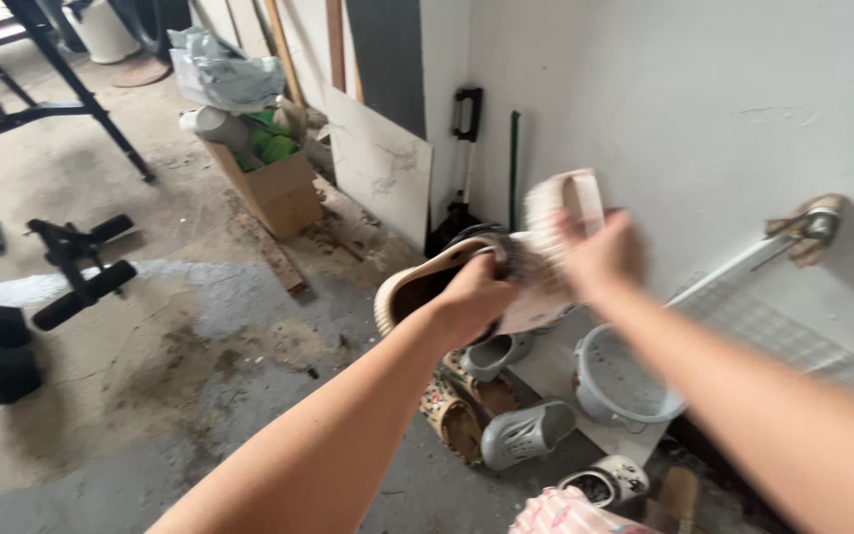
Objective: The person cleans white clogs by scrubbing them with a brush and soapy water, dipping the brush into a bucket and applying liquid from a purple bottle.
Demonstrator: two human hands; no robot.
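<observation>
From the head camera, the left hand (473,295) grips a beige shoe (427,282) by its edge, fingers curled tight around it, holding it up above the pairs of sandals (506,415) and the gray basin (620,386) on the floor by the wall. The right hand (600,255) clasps a pale scrub brush (557,213) against the shoe; it is blurred, so scrubbing seems under way, with the other footwear apparently untouched.

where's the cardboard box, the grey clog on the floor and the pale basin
cardboard box (284,193): head view, on its front side wall.
grey clog (526,435): head view, on its perforated upper.
pale basin (590,400): head view, on its outer wall near the rim.
</observation>
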